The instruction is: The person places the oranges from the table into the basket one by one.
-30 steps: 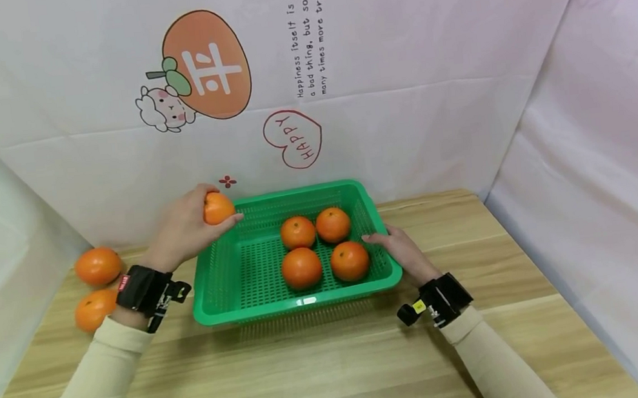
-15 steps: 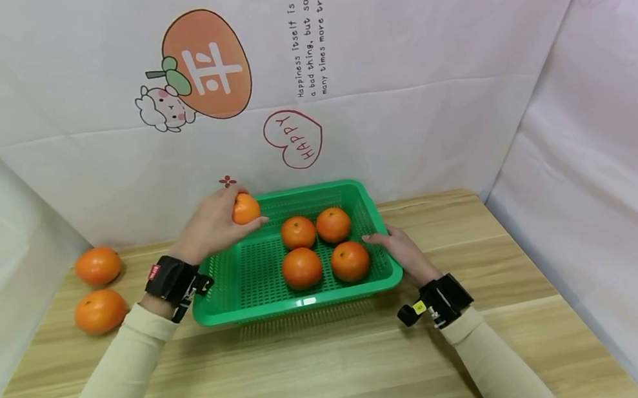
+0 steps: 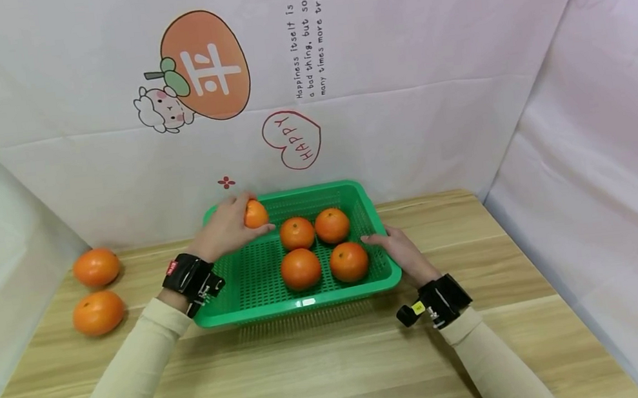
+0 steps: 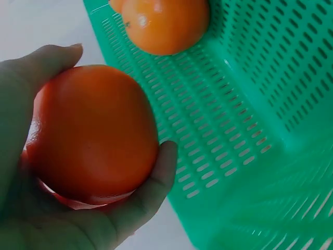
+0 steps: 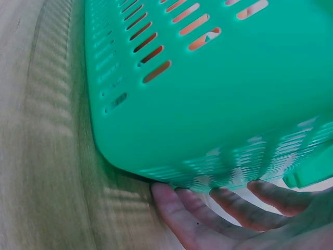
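My left hand [image 3: 227,228] holds an orange [image 3: 256,214] between thumb and fingers, over the back left part of the green plastic basket [image 3: 306,303]. In the left wrist view, the held orange [image 4: 96,135] fills the grasp above the slotted basket floor [image 4: 208,135]. Several oranges [image 3: 301,269] sit grouped in the basket's right half. At the right end my right hand [image 3: 403,252] grips the basket wall, thumb over the rim. The right wrist view shows its fingers [image 5: 192,221] against the slotted outer side [image 5: 218,114], low by the tabletop; the thumb is hidden there.
Two more oranges, one behind [image 3: 96,268] and one in front [image 3: 98,313], lie on the wooden table [image 3: 326,373] left of the basket. A printed white cloth [image 3: 400,86] rises right behind it, and white cloth [image 3: 600,150] flanks the table.
My left hand has carried the orange rightward from the basket's left rim and slightly down, over the inside. The right hand, basket and other oranges have stayed in place.
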`<state>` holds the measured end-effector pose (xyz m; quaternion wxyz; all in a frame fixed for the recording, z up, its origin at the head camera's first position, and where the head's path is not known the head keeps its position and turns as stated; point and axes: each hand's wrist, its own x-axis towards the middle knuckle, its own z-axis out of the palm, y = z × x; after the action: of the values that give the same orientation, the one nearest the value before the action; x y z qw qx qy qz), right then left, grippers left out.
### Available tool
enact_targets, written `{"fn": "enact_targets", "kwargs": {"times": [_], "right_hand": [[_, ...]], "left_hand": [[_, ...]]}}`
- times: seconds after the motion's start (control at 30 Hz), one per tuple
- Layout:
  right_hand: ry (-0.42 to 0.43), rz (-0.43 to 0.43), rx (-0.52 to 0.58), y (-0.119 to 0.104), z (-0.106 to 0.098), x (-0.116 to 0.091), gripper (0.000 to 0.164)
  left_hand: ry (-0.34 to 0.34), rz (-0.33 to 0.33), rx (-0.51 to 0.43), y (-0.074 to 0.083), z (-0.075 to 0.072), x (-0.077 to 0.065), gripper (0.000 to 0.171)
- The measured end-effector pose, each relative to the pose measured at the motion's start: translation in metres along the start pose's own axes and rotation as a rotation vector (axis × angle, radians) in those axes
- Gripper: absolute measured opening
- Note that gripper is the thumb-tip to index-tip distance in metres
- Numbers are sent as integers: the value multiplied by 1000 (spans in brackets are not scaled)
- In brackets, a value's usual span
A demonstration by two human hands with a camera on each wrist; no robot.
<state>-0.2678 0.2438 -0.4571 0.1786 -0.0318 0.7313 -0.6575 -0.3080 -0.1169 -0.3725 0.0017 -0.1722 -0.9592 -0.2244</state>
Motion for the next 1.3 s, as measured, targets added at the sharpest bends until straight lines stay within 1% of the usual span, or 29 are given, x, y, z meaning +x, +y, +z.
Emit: {"fn": "enact_targets", "kwargs": {"times": [0.07, 0.17, 0.3, 0.53, 0.8, 0.9, 1.1, 1.3], "right_hand": [[1, 1, 0, 0, -1, -1, 66], [-4, 2, 5, 1, -1, -1, 66], [-10, 3, 13, 1, -1, -2, 66], [4, -1, -2, -1, 0, -2, 65], [5, 5, -4, -1, 0, -1, 66], [6, 3, -1, -1, 0, -1, 66], [8, 7, 2, 0, 0, 0, 66], [4, 7, -6, 1, 0, 1, 68]], "left_hand": [[-29, -10, 13, -1, 4, 3, 69], [-68, -6, 24, -1, 8, 7, 64], [-108, -11, 40, -4, 13, 11, 60], [-170, -63, 48, -11, 20, 14, 64], [-281, -91, 43, -18, 28, 20, 70], [-295, -103, 58, -19, 29, 21, 71], [-293, -115, 73, -18, 32, 22, 73], [-300, -124, 102, -17, 36, 22, 78]]}}
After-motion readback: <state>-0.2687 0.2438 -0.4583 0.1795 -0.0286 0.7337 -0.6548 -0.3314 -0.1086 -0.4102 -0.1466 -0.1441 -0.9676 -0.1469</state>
